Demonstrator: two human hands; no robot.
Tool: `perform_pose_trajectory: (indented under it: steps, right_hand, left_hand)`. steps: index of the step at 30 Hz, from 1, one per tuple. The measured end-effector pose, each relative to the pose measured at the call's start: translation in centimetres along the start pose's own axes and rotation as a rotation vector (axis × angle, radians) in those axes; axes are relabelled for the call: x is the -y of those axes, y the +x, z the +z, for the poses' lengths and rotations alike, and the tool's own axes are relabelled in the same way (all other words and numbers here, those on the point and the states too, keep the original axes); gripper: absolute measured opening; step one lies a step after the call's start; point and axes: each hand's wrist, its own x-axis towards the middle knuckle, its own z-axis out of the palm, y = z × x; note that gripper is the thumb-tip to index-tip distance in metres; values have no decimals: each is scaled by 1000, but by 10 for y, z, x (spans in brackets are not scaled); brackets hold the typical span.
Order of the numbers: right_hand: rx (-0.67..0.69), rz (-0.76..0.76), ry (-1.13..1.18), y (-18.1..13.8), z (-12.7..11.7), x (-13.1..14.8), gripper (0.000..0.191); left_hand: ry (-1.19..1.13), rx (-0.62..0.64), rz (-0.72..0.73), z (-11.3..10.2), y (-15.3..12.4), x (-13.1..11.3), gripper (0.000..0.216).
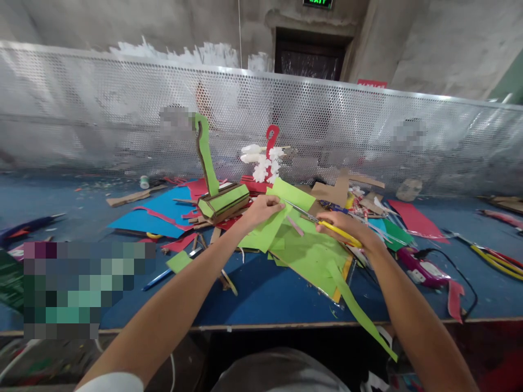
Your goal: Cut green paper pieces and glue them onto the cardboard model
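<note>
My left hand (265,209) pinches a light green sheet of paper (267,231) above the middle of the table. In my right hand (343,226) is a pair of scissors with yellow handles (341,234); its blades reach left to the sheet, close to my left fingers. Whether the blades are apart I cannot tell. Under both hands lie more green sheets (314,261), and a long green strip (359,313) hangs over the table's front edge. Behind my left hand stands a green and brown cardboard model (224,201) with a tall curved neck (208,158).
A red curved piece with white shapes (268,163) stands at the back. Blue card (159,209) and cardboard scraps lie left. To the right are red card (417,218), a purple glue gun (425,269) with a black cord, and yellow-handled pliers (492,258). A perforated metal screen (347,130) borders the table's back.
</note>
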Motion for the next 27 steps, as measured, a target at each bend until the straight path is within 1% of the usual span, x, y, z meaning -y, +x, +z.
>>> perform_pose_trajectory:
  steps: [5,9,14,20,27]
  right_hand:
    - [-2,-23,1,-2,1,-4,34]
    - [24,-55,8,-1,1,-5,33]
    - [5,-36,-2,1,3,-5,35]
    - [-14,-42,14,2,5,-5,34]
    - [-20,-4,22,5,4,-5,40]
  left_hand:
    - [-8,3,-20,0,-1,-2,51]
    - [-4,22,-18,0,0,1,49]
    - [1,26,-33,2,-1,-1,48]
    - [-51,8,-52,3,-3,-4,52]
    - [-64,-28,-38,3,-1,-1,50]
